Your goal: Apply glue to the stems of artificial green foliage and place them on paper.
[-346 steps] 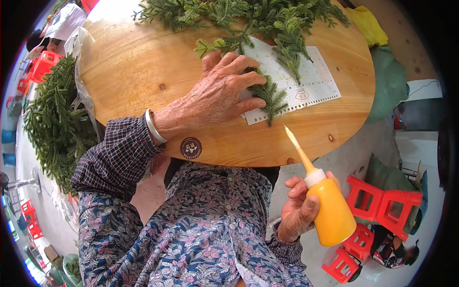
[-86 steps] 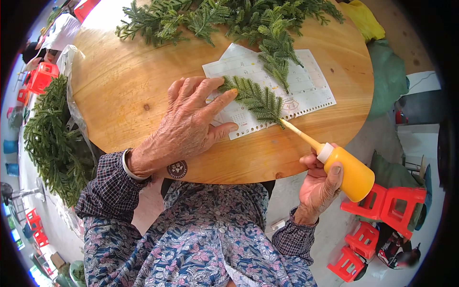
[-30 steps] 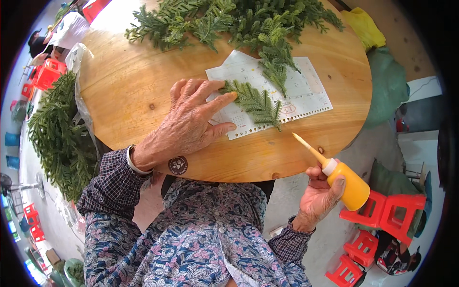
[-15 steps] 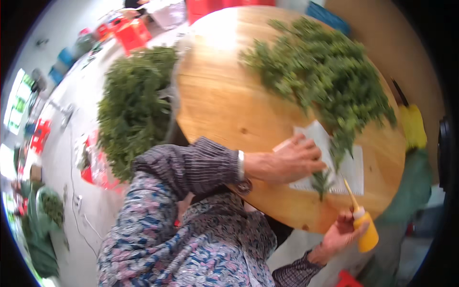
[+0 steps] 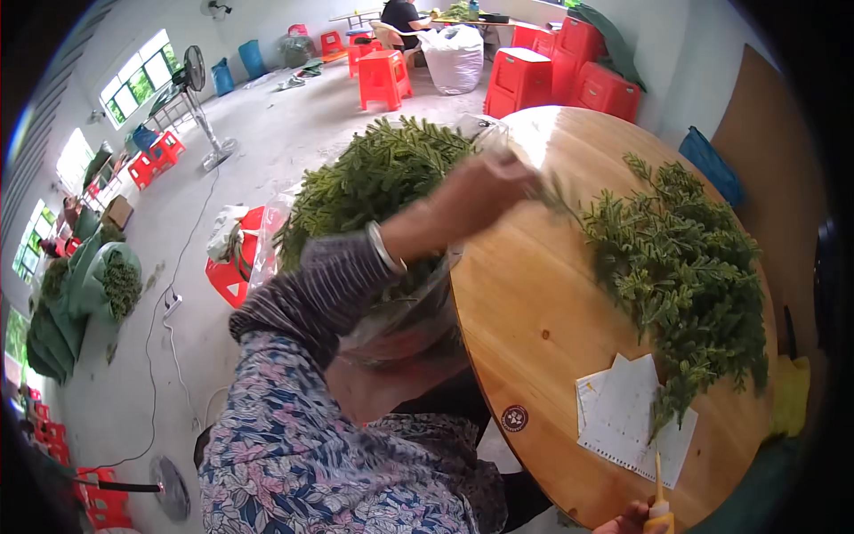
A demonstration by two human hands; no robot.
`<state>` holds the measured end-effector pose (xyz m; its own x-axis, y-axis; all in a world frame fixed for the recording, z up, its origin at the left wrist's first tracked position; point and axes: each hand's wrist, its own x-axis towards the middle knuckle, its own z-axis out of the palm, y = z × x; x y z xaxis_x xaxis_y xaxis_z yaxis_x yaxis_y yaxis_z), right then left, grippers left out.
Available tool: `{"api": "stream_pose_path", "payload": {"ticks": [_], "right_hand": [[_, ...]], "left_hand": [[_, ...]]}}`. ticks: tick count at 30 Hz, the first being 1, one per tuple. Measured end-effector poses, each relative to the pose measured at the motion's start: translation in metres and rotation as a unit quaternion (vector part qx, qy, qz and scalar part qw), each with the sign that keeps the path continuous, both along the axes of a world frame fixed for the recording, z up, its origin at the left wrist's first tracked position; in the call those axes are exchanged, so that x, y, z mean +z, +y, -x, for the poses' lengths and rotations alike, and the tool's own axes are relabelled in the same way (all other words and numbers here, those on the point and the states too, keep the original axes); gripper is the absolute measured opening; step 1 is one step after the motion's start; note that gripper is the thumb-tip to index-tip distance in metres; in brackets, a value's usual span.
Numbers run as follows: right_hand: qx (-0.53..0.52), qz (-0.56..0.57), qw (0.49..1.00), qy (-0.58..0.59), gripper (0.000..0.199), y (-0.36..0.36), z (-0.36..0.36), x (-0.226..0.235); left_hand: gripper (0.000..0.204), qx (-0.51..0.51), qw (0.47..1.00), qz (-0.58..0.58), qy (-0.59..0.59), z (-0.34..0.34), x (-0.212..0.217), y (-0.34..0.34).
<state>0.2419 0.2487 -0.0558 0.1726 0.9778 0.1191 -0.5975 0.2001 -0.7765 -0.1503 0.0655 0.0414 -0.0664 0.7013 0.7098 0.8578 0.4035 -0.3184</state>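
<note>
Head view: right hand (image 5: 630,518) clamps bottle (image 5: 659,515), nozzle (image 5: 658,472) toward paper (image 5: 616,418), perhaps to catch drips; left hand (image 5: 496,181) blurred, grip unclear.

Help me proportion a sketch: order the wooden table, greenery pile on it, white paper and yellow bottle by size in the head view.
Largest to smallest:
wooden table
greenery pile
white paper
yellow bottle, visible part only, cut by the edge

No lettering can be read. At the view's five o'clock, a dark round sticker (image 5: 514,418) on the table (image 5: 525,294) bears a pale emblem; at four, print on paper sheets (image 5: 614,414) is too small.
</note>
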Motion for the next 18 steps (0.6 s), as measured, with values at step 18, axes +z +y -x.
{"api": "stream_pose_path", "payload": {"ticks": [18], "right_hand": [[0.067, -0.049, 0.996, 0.038, 0.044, 0.003, -0.060, -0.031]], "left_hand": [[0.019, -0.267, 0.947, 0.029, -0.175, -0.108, -0.062, 0.082]]}}
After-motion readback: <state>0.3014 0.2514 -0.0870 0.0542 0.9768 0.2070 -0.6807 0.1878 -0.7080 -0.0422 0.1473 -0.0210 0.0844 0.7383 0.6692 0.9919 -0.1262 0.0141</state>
